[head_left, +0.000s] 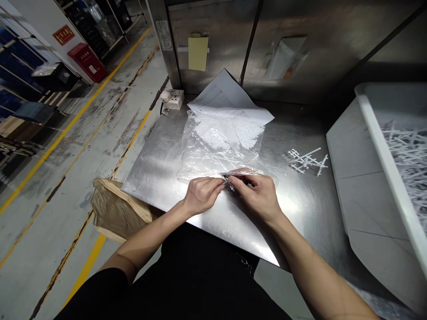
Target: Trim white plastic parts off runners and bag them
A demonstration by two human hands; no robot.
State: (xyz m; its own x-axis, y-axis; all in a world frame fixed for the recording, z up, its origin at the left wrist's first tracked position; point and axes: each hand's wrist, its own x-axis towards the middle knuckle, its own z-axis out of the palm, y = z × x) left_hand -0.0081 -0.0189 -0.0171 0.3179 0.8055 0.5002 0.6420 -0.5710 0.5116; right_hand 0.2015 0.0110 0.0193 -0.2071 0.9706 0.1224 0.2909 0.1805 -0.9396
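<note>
My left hand (204, 194) is closed, its fingertips pinching a small white plastic sprue (232, 188) whose end peeks out between both hands. Close against it, my right hand (258, 192) is closed too; something small and dark shows at its fingertips, mostly hidden by the fingers. Just beyond the hands lies a clear plastic bag (216, 158) with many tiny white parts (230, 133) in it. Several loose white branched sprues (307, 160) lie on the metal table to the right.
A printed paper sheet (227, 95) lies over the bag's far end. A white power socket (173, 98) sits at the back left corner. On the right stands a large white bin (367, 178) full of white sprues. A brown bag (116, 209) hangs by the table's left edge.
</note>
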